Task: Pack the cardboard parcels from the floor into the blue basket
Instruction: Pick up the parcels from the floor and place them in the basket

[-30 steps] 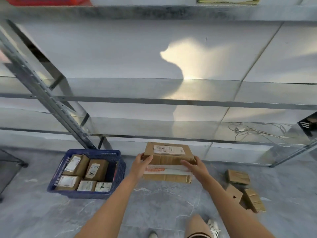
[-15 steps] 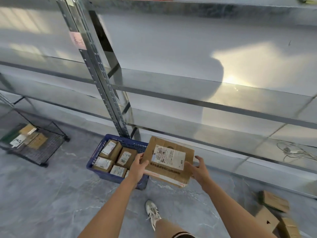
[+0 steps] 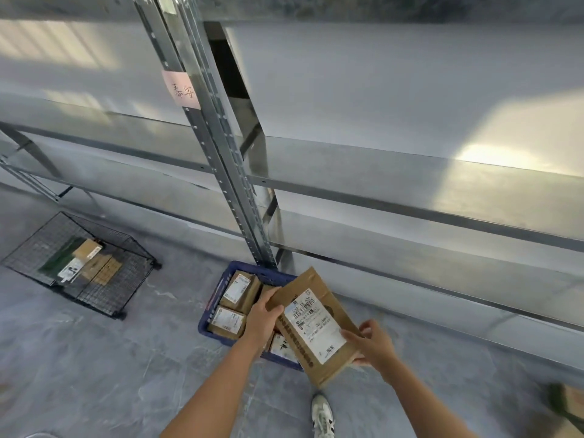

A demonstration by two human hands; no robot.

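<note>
Two hands, left hand (image 3: pixel 264 317) and right hand (image 3: pixel 373 344), grip opposite edges of a tilted parcel (image 3: pixel 316 327) above the basket (image 3: pixel 215 298), angling it to fit.

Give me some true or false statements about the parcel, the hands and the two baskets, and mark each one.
1. The left hand and right hand both hold the parcel over the blue basket. True.
2. The parcel's label faces the camera. True.
3. The blue basket is empty. False: small parcels lie in it.
4. The held parcel already lies in the blue basket. False: it is held tilted above it.
5. A wire basket stands left of the blue basket. True.
6. The wire basket holds nothing. False: a few flat packages lie in it.
</note>
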